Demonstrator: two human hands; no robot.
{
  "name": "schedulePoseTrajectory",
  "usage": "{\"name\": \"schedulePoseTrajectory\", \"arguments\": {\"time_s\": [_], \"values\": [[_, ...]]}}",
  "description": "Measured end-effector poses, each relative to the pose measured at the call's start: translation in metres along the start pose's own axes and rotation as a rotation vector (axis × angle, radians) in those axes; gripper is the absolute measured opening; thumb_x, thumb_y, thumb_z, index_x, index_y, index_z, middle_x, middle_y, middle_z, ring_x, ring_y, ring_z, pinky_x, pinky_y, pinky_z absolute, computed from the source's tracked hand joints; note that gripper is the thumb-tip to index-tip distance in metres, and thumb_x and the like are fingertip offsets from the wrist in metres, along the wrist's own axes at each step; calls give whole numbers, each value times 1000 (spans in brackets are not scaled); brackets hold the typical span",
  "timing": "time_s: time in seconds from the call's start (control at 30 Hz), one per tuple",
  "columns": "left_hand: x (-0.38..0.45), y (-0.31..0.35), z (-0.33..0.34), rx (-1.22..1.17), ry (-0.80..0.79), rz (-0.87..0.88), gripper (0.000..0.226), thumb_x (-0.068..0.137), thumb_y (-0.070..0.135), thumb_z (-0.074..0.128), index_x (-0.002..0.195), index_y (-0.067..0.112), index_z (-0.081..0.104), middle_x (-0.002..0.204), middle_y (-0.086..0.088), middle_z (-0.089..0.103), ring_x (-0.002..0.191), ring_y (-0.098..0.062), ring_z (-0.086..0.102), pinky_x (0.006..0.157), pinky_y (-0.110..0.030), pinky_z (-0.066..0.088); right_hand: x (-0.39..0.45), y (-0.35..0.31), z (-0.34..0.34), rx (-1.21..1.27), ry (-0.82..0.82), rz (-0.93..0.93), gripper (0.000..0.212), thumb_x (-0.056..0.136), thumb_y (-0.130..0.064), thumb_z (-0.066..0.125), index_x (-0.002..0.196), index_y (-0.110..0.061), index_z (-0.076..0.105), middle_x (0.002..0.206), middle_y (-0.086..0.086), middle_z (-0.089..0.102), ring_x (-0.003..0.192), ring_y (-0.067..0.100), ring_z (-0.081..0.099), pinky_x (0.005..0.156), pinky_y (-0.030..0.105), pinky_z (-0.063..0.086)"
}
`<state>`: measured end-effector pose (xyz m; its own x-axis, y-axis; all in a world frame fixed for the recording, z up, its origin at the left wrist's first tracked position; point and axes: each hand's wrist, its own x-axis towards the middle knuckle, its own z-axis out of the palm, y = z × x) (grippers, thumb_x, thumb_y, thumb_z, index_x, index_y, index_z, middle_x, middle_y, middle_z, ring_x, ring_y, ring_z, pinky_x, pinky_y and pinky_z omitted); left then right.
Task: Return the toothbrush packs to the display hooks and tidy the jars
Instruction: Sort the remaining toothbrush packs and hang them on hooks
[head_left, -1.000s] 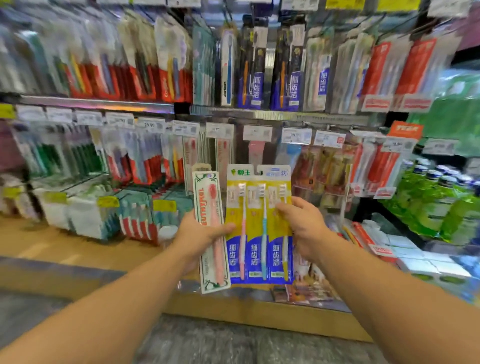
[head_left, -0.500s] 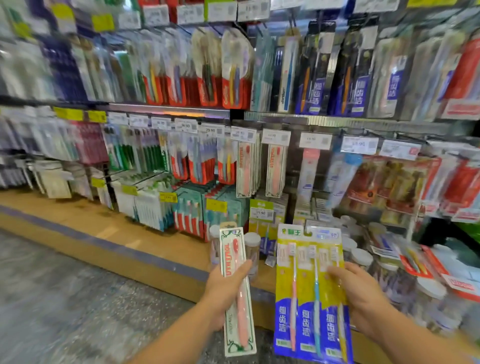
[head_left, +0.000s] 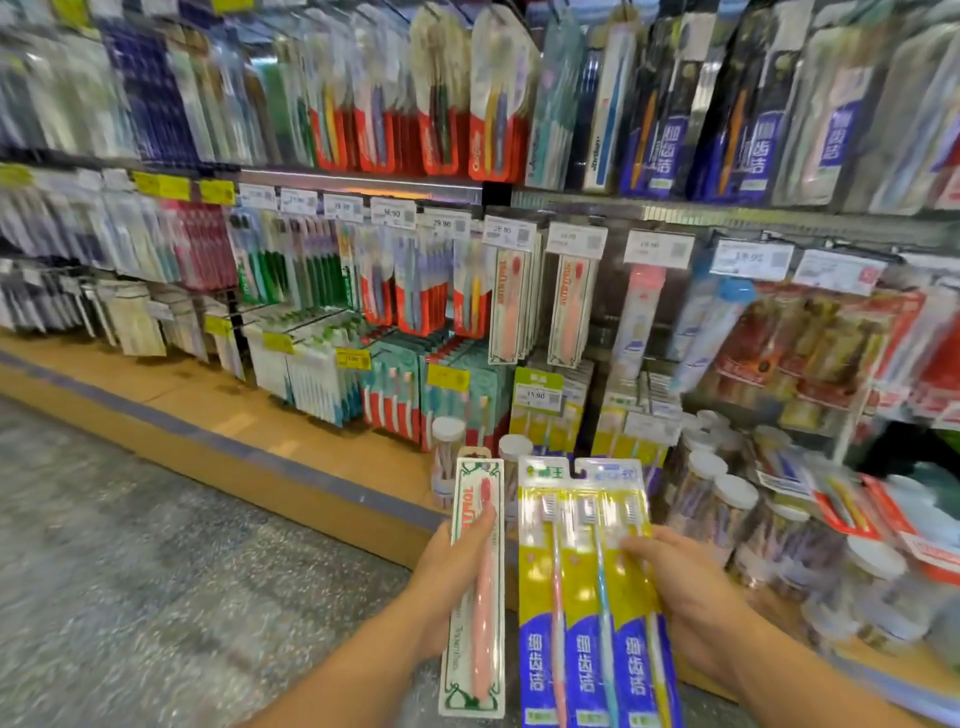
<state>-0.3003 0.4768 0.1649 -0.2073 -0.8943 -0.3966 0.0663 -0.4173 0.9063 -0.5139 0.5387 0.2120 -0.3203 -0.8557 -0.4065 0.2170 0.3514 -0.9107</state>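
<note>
Left hand (head_left: 441, 577) fingers pinch the single pink toothbrush pack (head_left: 475, 582): thumb on the front, the rest wrapped behind the card. Right hand (head_left: 685, 592) fingers clamp the yellow three-brush pack (head_left: 592, 597) by its right edge, thumb across the face. Both packs upright, side by side, just apart, hang holes up.

Change over the last second: both packs have dropped from chest height, where they covered the mid-row hooks, to low in view in front of the shelf's front edge. The view has also swung left and widened. So the matching stock is now exposed, not hidden behind the packs.

Meaning for the task:
- hanging pink single packs (head_left: 509, 306) sit on mid-row hooks directly above the left hand's pack. Same card, likely its home.
- yellow packs on the low hook (head_left: 545, 415) under a green price tag, just above and behind the held three-pack. Likely match.
- Nothing hung yet; looks like the locate-the-hook phase, roughly the start.

Clear jars with white lids (head_left: 727, 499) crowd the shelf's right end, one stray jar (head_left: 447, 457) standing left of the group near the front edge. Untouched as far as I can tell.

Frame is motion-blurred; hook tips not resolvable.
</note>
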Motion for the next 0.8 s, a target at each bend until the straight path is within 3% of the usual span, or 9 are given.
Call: {"name": "schedulePoseTrajectory", "arguments": {"time_s": [0.1, 0.2, 0.27, 0.4, 0.57, 0.63, 0.67, 0.7, 0.8], "values": [[0, -6, 2, -46, -73, -54, 53, 90, 54, 64, 129, 19, 66, 116, -15, 76, 105, -35, 73, 99, -57, 54, 0, 13, 1, 8, -26, 12, 15, 98, -4, 60, 112, 2, 61, 94, 24, 77, 79, 40, 76, 84, 58, 60], [5, -10, 3, -114, -119, -53, 40, 94, 30, 51, 121, 5, 68, 101, -22, 75, 86, -37, 73, 84, -50, 60, 1, 20, -3, 16, -8, 9, 19, 98, -2, 59, 115, 4, 61, 100, 26, 76, 87, 43, 75, 74, 52, 62], [2, -7, 7, -119, -137, -51, 36, 92, 18, 46, 117, 3, 66, 88, -19, 72, 74, -33, 70, 72, -43, 59, 4, 24, -7, 13, 3, 12, 21, 99, -3, 58, 118, 5, 61, 103, 26, 75, 96, 46, 73, 83, 59, 60], [5, -9, 17, -41, -100, 4, 33, 91, 7, 48, 121, 4, 61, 93, -18, 73, 81, -33, 71, 81, -49, 56, 8, 24, -15, -15, 11, 11, 14, 101, -7, 57, 113, -1, 61, 99, 20, 78, 93, 42, 75, 91, 63, 56], [10, -9, 27, -13, -125, 96, 39, 97, 6, 57, 133, 20, 56, 109, -12, 77, 96, -32, 76, 87, -52, 60, 29, 25, -32, -32, 50, -72, 21, 99, -1, 52, 113, -7, 66, 98, 17, 78, 91, 38, 76, 90, 64, 57], [16, -9, 30, 3, -102, 129, 64, 98, 7, 62, 140, 49, 39, 119, -8, 74, 99, -32, 76, 86, -54, 60, 41, 24, -39, -44, 69, -96, 26, 98, 1, 50, 116, -10, 64, 101, 16, 78, 92, 37, 76, 87, 63, 58], [19, -10, 32, 28, -91, 151, 78, 99, 7, 61, 141, 63, 28, 125, -3, 71, 102, -29, 75, 85, -50, 60, 47, 23, -42, -41, 84, -99, 26, 97, 1, 50, 116, -10, 63, 101, 15, 78, 92, 37, 76, 86, 62, 59], [22, -10, 35, 89, -90, 189, 83, 100, 7, 59, 146, 66, 21, 134, 3, 66, 107, -23, 72, 86, -44, 59, 54, 22, -47, -38, 95, -100, 24, 97, 2, 49, 114, -10, 62, 101, 16, 78, 90, 36, 77, 84, 62, 60], [31, -15, 41, 270, -83, 267, 68, 105, 8, 47, 152, 56, 31, 154, 14, 42, 108, -2, 60, 87, -19, 50, 76, 22, -58, -37, 100, -101, 24, 98, 1, 48, 115, -10, 60, 100, 15, 78, 86, 35, 77, 79, 58, 62]]}}
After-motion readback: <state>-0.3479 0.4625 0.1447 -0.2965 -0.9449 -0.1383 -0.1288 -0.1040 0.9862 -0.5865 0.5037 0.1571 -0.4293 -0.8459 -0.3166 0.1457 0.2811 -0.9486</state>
